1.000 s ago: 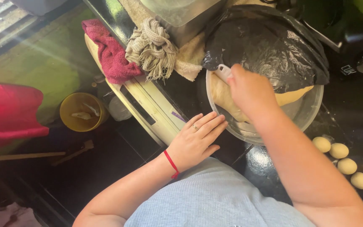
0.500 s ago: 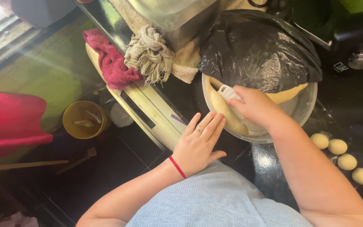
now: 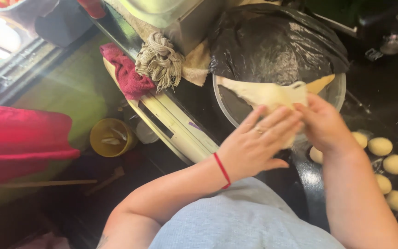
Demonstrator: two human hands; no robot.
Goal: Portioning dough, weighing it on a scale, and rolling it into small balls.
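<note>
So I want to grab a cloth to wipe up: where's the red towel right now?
In the head view the red towel lies upper left on the counter edge, right beside the beige string mop head, well left of the bowl.
</note>
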